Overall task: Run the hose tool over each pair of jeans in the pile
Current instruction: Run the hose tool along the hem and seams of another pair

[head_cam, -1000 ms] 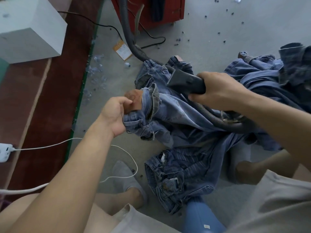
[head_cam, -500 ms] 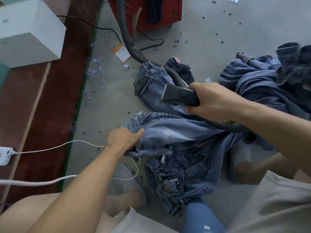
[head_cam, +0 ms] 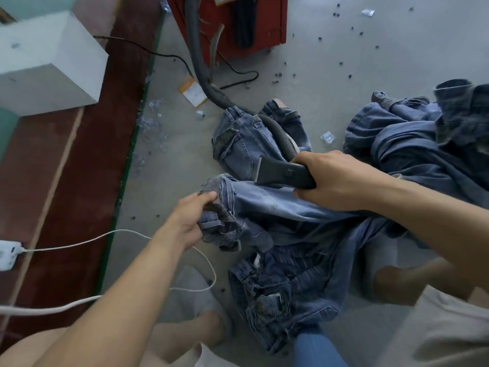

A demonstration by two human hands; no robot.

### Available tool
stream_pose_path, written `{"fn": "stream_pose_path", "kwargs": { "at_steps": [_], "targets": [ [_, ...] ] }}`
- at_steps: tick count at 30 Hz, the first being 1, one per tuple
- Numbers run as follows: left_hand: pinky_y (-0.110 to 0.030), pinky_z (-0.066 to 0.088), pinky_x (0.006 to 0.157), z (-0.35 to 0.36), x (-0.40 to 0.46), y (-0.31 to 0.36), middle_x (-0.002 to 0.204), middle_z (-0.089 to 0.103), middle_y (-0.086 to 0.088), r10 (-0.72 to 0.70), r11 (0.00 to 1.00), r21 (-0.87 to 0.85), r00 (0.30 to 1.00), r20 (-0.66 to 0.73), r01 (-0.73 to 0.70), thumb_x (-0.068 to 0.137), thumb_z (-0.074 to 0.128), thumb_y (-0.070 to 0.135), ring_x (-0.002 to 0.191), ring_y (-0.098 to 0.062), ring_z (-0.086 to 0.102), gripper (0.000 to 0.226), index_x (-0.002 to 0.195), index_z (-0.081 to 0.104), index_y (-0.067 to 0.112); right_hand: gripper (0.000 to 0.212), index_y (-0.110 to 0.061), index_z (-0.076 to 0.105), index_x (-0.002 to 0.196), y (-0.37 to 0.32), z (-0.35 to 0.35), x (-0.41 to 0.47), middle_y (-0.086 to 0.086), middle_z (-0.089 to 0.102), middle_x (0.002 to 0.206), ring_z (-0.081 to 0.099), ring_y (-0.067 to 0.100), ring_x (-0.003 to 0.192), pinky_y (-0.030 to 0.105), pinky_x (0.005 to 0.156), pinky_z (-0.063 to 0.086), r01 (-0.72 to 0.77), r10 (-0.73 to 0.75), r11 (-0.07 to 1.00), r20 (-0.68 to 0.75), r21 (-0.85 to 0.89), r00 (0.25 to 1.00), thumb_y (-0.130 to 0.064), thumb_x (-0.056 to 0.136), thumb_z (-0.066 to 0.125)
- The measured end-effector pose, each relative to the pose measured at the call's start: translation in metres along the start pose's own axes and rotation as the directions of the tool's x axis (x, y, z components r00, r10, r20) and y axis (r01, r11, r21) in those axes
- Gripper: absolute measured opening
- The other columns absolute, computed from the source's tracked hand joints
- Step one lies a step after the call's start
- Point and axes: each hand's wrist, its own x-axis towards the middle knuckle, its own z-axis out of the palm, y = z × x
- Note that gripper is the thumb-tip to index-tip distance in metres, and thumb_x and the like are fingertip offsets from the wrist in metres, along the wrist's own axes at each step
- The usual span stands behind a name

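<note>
While both hands worked, denim lay spread over the floor (head_cam: 330, 49).
Nearest, the left hand (head_cam: 189, 218) gripped a bunched hem of the jeans (head_cam: 270, 205); just beyond, the right hand (head_cam: 330, 181) curled round the nozzle (head_cam: 280, 172), its flat mouth just above that light leg. Farther off, the hose (head_cam: 201, 72) ran to a red machine (head_cam: 254, 19); more jeans were piled beyond the right hand.

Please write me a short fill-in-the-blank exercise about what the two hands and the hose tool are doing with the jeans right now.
1. The right hand grips the black flat-nosed hose tool by its ____.
2. The left hand pinches the bunched edge of the light blue denim jeans spread on the ____.
3. The grey ribbed hose runs back to a ____ cabinet.

Missing words: handle; floor; red
</note>
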Motion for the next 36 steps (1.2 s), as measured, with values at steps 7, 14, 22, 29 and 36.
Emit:
{"fn": "stream_pose_path", "kwargs": {
  "at_steps": [7,14,22,29,36],
  "targets": [
    [-0.055,0.061,0.080,0.027,-0.040,0.008,0.113,0.070,-0.016,0.145,0.939,-0.342,0.923,0.357,-0.015,0.096,0.057,0.015,0.091,-0.032,0.071,0.026,0.122,0.059,0.015,0.037,-0.043,0.055,0.108,0.009,-0.025,-0.018,-0.022,0.061,0.078,0.059,-0.004,0.073,0.015,0.057,0.036,0.101,-0.102,0.994,0.037,0.034,0.994,-0.064,0.079,0.063],
    [-0.035,0.051,0.091,0.029,-0.027,0.007,0.112,0.067,-0.003,0.337,0.315,0.904,0.924,0.179,-0.290,0.094,0.071,0.031,0.109,-0.027,0.060,0.017,0.106,0.067,0.018,0.031,-0.040,0.056,0.108,0.018,-0.026,-0.024,-0.022,0.061,0.077,0.057,-0.008,0.072,0.006,0.065,0.041,0.070,-0.070,0.998,-0.030,0.010,0.997,-0.050,0.084,0.072],
    [-0.043,0.054,0.082,0.006,-0.014,-0.008,0.102,0.068,-0.007,0.653,0.238,0.907,0.748,0.115,-0.347,0.096,0.070,0.026,0.095,-0.033,0.065,0.011,0.099,0.065,0.017,0.032,-0.038,0.055,0.113,0.013,-0.020,-0.021,-0.012,0.066,0.087,0.062,0.013,0.078,0.031,0.066,0.044,0.079,-0.080,0.996,0.030,0.040,0.996,-0.046,0.086,0.070],
    [-0.053,0.064,0.073,0.030,-0.022,0.006,0.105,0.072,-0.015,0.128,0.958,-0.267,0.989,0.074,-0.104,0.105,0.048,-0.001,0.089,-0.029,0.076,0.013,0.110,0.057,0.007,0.035,-0.038,0.055,0.112,0.012,-0.017,-0.022,-0.017,0.061,0.081,0.058,0.005,0.074,0.029,0.064,0.042,0.092,-0.094,0.995,0.059,0.037,0.994,-0.054,0.082,0.062],
    [-0.038,0.062,0.067,0.048,-0.035,0.015,0.102,0.074,-0.010,0.164,0.873,-0.488,0.937,0.308,0.008,0.108,0.040,0.007,0.086,-0.023,0.073,0.024,0.128,0.052,0.010,0.037,-0.043,0.052,0.117,0.016,-0.019,-0.022,-0.019,0.062,0.084,0.058,-0.001,0.077,0.019,0.063,0.041,0.088,-0.090,0.996,0.071,0.027,0.993,-0.052,0.085,0.069]
  ]
}}
